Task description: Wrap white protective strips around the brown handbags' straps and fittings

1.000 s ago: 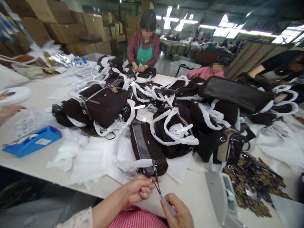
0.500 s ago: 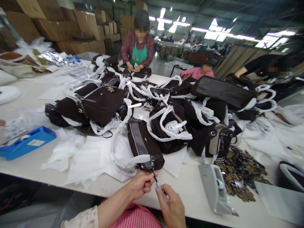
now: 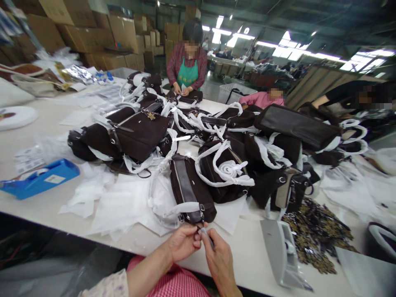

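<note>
A dark brown handbag [image 3: 187,181] lies lengthwise before me, its handle wrapped in white padding [image 3: 185,207]. My left hand [image 3: 185,242] is closed in a pinch at the bag's near end, just below a metal clasp [image 3: 202,214]. What exactly sits between those fingertips is partly hidden. My right hand [image 3: 219,253] grips a slim grey-handled tool [image 3: 210,240], and its tip meets the left fingertips. The tip itself is covered by fingers, so its kind does not show.
More brown bags [image 3: 136,132] are heaped across the table. A blue tape dispenser [image 3: 46,179] stands left and a grey dispenser [image 3: 280,251] right, beside a pile of bronze-coloured charms [image 3: 321,235]. White paper sheets [image 3: 120,202] lie around. A co-worker in a green apron [image 3: 188,74] works opposite.
My right hand and the grey tool have moved up and in to the left fingertips. The dark strip between tool and bag end is now mostly hidden. The view has shifted slightly.
</note>
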`<state>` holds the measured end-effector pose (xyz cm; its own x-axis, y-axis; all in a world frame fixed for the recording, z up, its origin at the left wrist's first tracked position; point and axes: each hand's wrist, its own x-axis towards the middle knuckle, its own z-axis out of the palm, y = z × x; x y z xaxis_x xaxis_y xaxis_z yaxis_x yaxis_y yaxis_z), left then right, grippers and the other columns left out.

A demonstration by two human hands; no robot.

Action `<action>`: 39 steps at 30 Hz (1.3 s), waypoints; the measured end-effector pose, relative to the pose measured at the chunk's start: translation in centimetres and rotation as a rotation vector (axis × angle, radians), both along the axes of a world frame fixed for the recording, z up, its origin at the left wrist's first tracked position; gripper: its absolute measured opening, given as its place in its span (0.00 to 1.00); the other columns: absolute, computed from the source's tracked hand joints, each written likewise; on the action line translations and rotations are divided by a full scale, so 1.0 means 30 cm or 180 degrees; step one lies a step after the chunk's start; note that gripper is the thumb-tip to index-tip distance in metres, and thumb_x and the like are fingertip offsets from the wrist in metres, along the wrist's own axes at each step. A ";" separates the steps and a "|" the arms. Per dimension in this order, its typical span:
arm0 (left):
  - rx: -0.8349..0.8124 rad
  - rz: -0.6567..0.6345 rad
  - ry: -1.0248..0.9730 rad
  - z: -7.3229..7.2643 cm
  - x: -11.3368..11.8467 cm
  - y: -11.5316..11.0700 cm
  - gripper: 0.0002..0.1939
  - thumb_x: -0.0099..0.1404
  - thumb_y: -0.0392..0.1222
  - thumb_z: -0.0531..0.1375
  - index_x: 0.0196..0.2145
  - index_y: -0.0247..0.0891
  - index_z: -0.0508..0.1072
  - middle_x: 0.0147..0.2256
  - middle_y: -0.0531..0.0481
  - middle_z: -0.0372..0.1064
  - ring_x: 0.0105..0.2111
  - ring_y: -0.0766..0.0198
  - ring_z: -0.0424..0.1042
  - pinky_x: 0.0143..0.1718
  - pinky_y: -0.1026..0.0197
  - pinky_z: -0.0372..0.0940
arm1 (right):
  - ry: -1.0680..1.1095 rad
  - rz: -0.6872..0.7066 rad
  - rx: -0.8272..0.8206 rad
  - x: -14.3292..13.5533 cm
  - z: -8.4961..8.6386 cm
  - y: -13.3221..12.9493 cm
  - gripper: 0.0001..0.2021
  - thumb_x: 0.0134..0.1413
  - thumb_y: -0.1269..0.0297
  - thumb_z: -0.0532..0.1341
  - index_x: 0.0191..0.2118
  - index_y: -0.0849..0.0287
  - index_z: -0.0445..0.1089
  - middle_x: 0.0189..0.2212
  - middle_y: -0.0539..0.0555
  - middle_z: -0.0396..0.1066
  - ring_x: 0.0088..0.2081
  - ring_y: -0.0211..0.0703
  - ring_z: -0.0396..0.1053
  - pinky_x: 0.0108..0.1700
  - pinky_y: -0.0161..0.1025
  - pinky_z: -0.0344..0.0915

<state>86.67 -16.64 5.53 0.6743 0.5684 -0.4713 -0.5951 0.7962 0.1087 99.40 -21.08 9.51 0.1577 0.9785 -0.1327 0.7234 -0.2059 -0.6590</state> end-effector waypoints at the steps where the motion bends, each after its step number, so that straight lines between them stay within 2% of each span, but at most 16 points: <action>1: -0.0024 -0.0019 -0.0062 -0.009 -0.003 0.002 0.22 0.47 0.34 0.71 0.40 0.23 0.75 0.26 0.52 0.63 0.22 0.77 0.56 0.22 0.73 0.49 | 0.0039 0.0010 -0.0001 -0.002 0.001 -0.002 0.21 0.61 0.46 0.47 0.27 0.54 0.64 0.22 0.48 0.70 0.25 0.42 0.68 0.29 0.35 0.59; 6: 0.0018 0.0033 0.0131 -0.046 0.014 0.011 0.16 0.48 0.32 0.71 0.35 0.24 0.76 0.21 0.55 0.58 0.19 0.79 0.53 0.19 0.73 0.45 | -0.0030 0.0004 0.0009 -0.005 0.007 0.005 0.22 0.61 0.44 0.46 0.27 0.53 0.64 0.22 0.48 0.70 0.25 0.42 0.68 0.29 0.35 0.58; 11: 0.0262 0.0145 0.0397 0.000 0.020 -0.022 0.20 0.47 0.41 0.72 0.37 0.28 0.76 0.28 0.50 0.67 0.26 0.72 0.64 0.26 0.70 0.55 | -0.0464 0.0038 0.0118 -0.007 0.007 0.007 0.21 0.62 0.47 0.45 0.29 0.53 0.67 0.22 0.50 0.72 0.24 0.43 0.70 0.26 0.36 0.58; 15: 0.0474 0.0263 0.1202 0.031 0.033 -0.041 0.18 0.41 0.44 0.74 0.24 0.28 0.74 0.20 0.52 0.64 0.22 0.72 0.60 0.25 0.67 0.51 | -0.0600 0.0027 0.0194 -0.017 0.013 0.014 0.21 0.61 0.48 0.46 0.29 0.54 0.68 0.21 0.52 0.73 0.24 0.45 0.70 0.25 0.37 0.57; 17: 0.0330 0.0338 0.1367 0.031 0.046 -0.040 0.18 0.39 0.44 0.74 0.22 0.29 0.73 0.20 0.54 0.63 0.21 0.73 0.59 0.23 0.67 0.48 | -0.0233 0.0070 0.0062 -0.007 0.027 0.023 0.21 0.59 0.48 0.48 0.29 0.55 0.69 0.23 0.53 0.73 0.25 0.46 0.70 0.27 0.37 0.59; 20: 0.0128 0.0366 0.1342 0.023 0.058 -0.030 0.18 0.39 0.42 0.73 0.25 0.30 0.74 0.20 0.55 0.62 0.20 0.73 0.58 0.20 0.68 0.45 | 0.0914 0.0149 -0.0386 0.052 0.061 0.027 0.21 0.54 0.44 0.54 0.34 0.58 0.72 0.30 0.57 0.76 0.30 0.47 0.73 0.33 0.38 0.65; 22: 0.0070 0.0349 0.1319 0.017 0.061 -0.023 0.18 0.39 0.41 0.73 0.27 0.29 0.75 0.19 0.56 0.61 0.19 0.74 0.57 0.19 0.69 0.43 | 0.1554 -0.0142 -0.0789 0.113 0.083 0.011 0.26 0.50 0.40 0.56 0.41 0.59 0.72 0.38 0.60 0.77 0.35 0.49 0.74 0.36 0.41 0.68; 24: 0.0040 0.0336 0.1305 0.013 0.059 -0.017 0.18 0.40 0.40 0.73 0.28 0.28 0.75 0.19 0.56 0.61 0.19 0.75 0.55 0.17 0.69 0.41 | 0.1873 -0.0596 -0.1138 0.170 0.098 -0.017 0.32 0.49 0.36 0.54 0.45 0.60 0.72 0.43 0.63 0.75 0.39 0.52 0.75 0.38 0.44 0.70; 26: 0.0043 0.0333 0.1282 0.012 0.057 -0.013 0.17 0.41 0.39 0.73 0.27 0.27 0.75 0.19 0.56 0.60 0.18 0.76 0.54 0.17 0.70 0.41 | 0.1914 -0.0680 -0.1225 0.202 0.102 -0.046 0.32 0.49 0.35 0.52 0.43 0.60 0.73 0.41 0.63 0.76 0.41 0.54 0.74 0.41 0.47 0.70; 29: 0.0073 0.0312 0.1213 0.013 0.053 -0.006 0.15 0.43 0.37 0.73 0.28 0.27 0.74 0.19 0.56 0.60 0.18 0.76 0.55 0.16 0.70 0.43 | 0.1688 -0.0269 -0.0802 0.182 0.090 -0.063 0.25 0.49 0.41 0.59 0.38 0.60 0.76 0.36 0.59 0.77 0.40 0.53 0.74 0.44 0.45 0.69; 32: 0.0077 0.0270 0.1128 0.016 0.048 0.001 0.14 0.45 0.37 0.72 0.28 0.27 0.74 0.18 0.56 0.59 0.18 0.76 0.56 0.17 0.71 0.47 | 0.1451 -0.0057 -0.0454 0.116 0.072 -0.039 0.17 0.49 0.49 0.62 0.35 0.59 0.75 0.32 0.55 0.78 0.34 0.48 0.74 0.38 0.39 0.69; 35: 0.0065 0.0297 0.1069 0.023 0.039 0.000 0.14 0.44 0.37 0.72 0.25 0.28 0.73 0.19 0.55 0.60 0.19 0.75 0.58 0.18 0.71 0.50 | 0.0956 -0.0042 -0.0408 0.062 0.061 0.004 0.12 0.51 0.53 0.61 0.30 0.56 0.74 0.24 0.50 0.76 0.27 0.44 0.72 0.30 0.35 0.66; 39: 0.0093 0.0355 0.1047 0.042 0.014 -0.024 0.15 0.41 0.36 0.73 0.24 0.30 0.72 0.22 0.54 0.64 0.22 0.73 0.62 0.23 0.70 0.56 | 0.0793 -0.0083 -0.0373 0.033 0.056 0.045 0.10 0.51 0.55 0.59 0.30 0.55 0.73 0.22 0.48 0.76 0.24 0.42 0.72 0.26 0.34 0.64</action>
